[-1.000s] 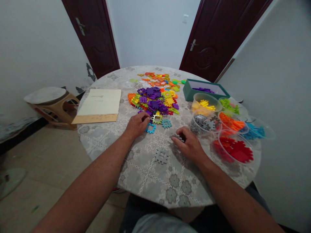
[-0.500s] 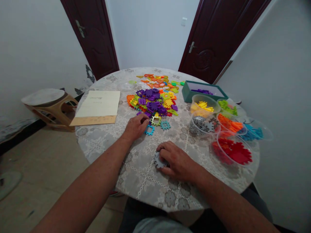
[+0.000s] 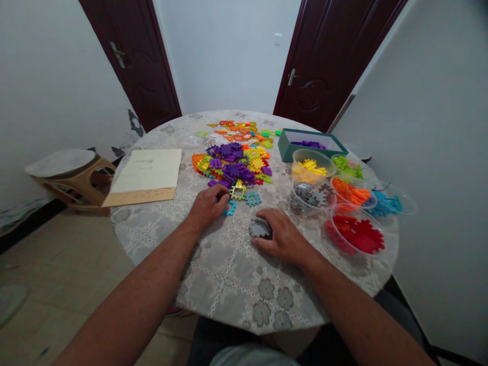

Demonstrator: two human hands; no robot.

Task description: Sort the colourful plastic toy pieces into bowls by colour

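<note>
One round table [image 3: 213,277] bears a central pile [image 3: 229,165]; nearer, the right hand [image 3: 284,235] pinches grey pieces [image 3: 260,229], just shifted away from the near edge, now gathered together; the left hand [image 3: 206,207], its grip unclear, curls beside a small blue frame [image 3: 233,208].

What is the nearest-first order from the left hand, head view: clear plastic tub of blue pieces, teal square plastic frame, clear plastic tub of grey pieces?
1. Teal frame: just right
2. Grey-piece tub: farther right
3. Blue-piece tub: farthest right
</note>
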